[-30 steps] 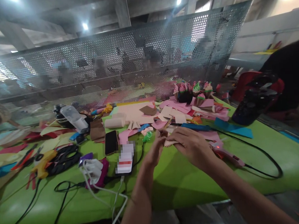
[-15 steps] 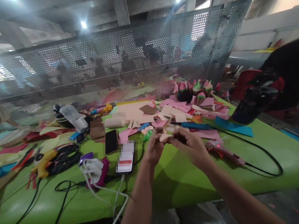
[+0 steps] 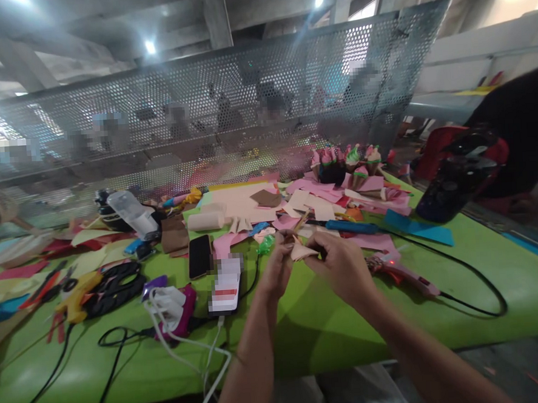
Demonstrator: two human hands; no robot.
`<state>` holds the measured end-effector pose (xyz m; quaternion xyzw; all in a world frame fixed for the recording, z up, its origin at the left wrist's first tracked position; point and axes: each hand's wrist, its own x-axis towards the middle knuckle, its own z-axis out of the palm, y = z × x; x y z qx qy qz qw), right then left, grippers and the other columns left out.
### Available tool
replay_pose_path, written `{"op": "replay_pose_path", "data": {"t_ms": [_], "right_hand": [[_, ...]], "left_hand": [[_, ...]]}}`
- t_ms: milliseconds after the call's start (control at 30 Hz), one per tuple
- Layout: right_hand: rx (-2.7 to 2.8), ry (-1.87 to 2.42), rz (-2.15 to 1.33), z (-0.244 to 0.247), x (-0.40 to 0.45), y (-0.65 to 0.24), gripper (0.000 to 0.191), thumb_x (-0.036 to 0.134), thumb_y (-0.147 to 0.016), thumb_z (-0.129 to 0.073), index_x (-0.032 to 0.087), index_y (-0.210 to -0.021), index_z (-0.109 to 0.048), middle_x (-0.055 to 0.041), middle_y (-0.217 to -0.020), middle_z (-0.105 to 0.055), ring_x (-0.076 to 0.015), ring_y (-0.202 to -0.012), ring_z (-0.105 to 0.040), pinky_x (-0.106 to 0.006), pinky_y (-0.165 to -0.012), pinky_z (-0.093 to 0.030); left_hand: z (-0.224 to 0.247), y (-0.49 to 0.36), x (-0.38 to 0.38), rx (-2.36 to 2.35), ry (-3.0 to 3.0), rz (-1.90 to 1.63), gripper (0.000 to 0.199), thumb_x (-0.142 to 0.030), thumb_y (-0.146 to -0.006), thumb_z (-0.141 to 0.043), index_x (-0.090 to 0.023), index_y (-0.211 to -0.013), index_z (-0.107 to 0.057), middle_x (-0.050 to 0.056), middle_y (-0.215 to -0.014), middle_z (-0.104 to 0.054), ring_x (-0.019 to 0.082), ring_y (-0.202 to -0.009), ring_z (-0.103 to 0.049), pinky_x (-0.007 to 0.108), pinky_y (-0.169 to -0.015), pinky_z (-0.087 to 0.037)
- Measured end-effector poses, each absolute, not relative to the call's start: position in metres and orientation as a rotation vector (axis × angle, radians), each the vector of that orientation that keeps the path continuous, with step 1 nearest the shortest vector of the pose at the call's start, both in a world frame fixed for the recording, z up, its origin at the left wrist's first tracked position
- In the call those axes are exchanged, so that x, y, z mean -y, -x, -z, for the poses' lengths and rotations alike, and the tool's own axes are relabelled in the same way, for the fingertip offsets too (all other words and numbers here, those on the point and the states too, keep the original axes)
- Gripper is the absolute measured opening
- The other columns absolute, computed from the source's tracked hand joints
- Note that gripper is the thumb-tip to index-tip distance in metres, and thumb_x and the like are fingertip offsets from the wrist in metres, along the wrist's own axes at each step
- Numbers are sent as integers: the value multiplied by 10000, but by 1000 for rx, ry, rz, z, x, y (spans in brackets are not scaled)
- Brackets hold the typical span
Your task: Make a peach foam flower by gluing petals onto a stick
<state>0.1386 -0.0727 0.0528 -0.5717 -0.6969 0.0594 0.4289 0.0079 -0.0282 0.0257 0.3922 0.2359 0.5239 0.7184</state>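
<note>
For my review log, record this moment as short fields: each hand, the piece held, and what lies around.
Left hand: gripping the pale piece
Right hand: fingers at the same piece's other side
Held piece: curved, partly hidden by fingers
Surface: green tabletop
Right of hands: pink glue gun, its red light on
Left of hands: dark-screened phone, lit phone
Beyond hands: blue-handled tool, loose sheets
Backdrop: perforated screen
</note>
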Motion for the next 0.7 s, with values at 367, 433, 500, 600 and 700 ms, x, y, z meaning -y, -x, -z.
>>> {"op": "replay_pose_path", "data": {"t_ms": [367, 433, 500, 600, 700], "right_hand": [[1966, 1316, 118, -58, 70, -150, 50, 161, -783, -634, 210, -781, -631, -35, -772, -708, -197, -694, -634, -271, -621, -379], [1992, 1309, 35, -61, 69, -153, 67, 142, -788, -636, 207, -804, -636, -35, -812, -721, -195, -721, -646, -265, -631, -392], [1997, 1303, -45, -62, 69, -155, 83, 128, -791, -635, 207, -816, -639, -31, -828, -726, -191, -737, -652, -260, -642, -405], [1967, 1306, -76, -63, 70, -155, 78, 134, -790, -640, 209, -809, -635, -25, -817, -722, -186, -727, -648, -257, -640, -412], [1932, 1320, -1, -62, 72, -153, 55, 157, -789, -638, 210, -799, -628, -32, -796, -711, -186, -701, -637, -256, -614, -401]], "left_hand": [[-18, -8, 26, -450, -899, -1146, 241, -222, -663, -616, -197, -897, -564, 4, -850, -554, 169, -863, -547, 278, -815, -409], [-17, -8, 25, -435, -888, -1141, 230, -228, -662, -620, -192, -884, -571, 2, -837, -561, 158, -812, -546, 273, -781, -416], [-17, -8, 26, -424, -882, -1136, 218, -225, -664, -620, -189, -875, -578, 0, -812, -564, 150, -769, -543, 269, -742, -417], [-17, -9, 26, -411, -872, -1120, 224, -220, -664, -623, -194, -882, -577, 3, -794, -576, 170, -804, -571, 279, -746, -427], [-17, -10, 27, -401, -872, -1123, 265, -217, -650, -638, -198, -906, -571, 7, -822, -585, 198, -897, -592, 300, -810, -438]]}}
